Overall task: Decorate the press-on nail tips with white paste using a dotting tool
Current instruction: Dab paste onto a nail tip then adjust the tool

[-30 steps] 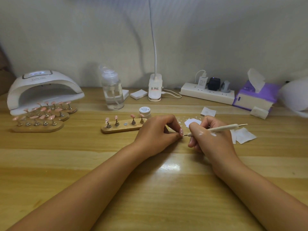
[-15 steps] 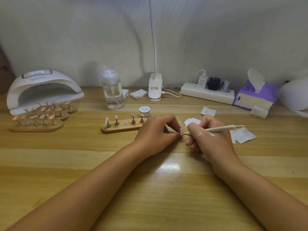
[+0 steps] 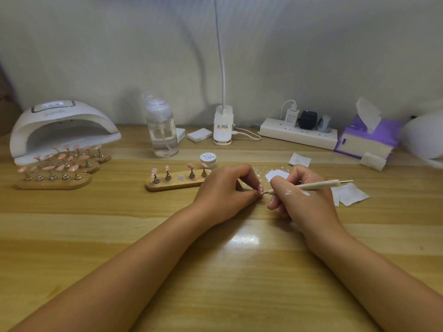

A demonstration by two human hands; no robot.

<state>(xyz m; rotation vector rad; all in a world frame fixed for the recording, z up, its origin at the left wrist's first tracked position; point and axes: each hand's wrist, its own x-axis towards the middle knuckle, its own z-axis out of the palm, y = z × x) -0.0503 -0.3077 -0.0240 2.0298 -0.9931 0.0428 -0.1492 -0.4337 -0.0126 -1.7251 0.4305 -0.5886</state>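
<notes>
My left hand (image 3: 227, 190) pinches a small pink nail tip (image 3: 260, 188) between thumb and fingers at the middle of the table. My right hand (image 3: 302, 200) grips a cream dotting tool (image 3: 316, 185) like a pen; its metal point touches the nail tip. White paste smears sit on the back of my right hand. Behind my left hand stands a wooden nail holder (image 3: 175, 184) with several pink tips on stands and one bare slot. A small white paste jar (image 3: 208, 159) stands just behind it. A white paste patch (image 3: 278, 174) lies on the table beyond my hands.
At the far left a white nail lamp (image 3: 62, 125) stands with more wooden holders of pink tips (image 3: 60, 168) before it. A clear pump bottle (image 3: 162, 130), clip lamp base (image 3: 223, 128), power strip (image 3: 299, 134), purple tissue pack (image 3: 366, 137) and paper wipes (image 3: 350, 194) line the back and right.
My right hand has shifted slightly left and down, bringing the tool's point onto the nail tip. My left hand has stayed put.
</notes>
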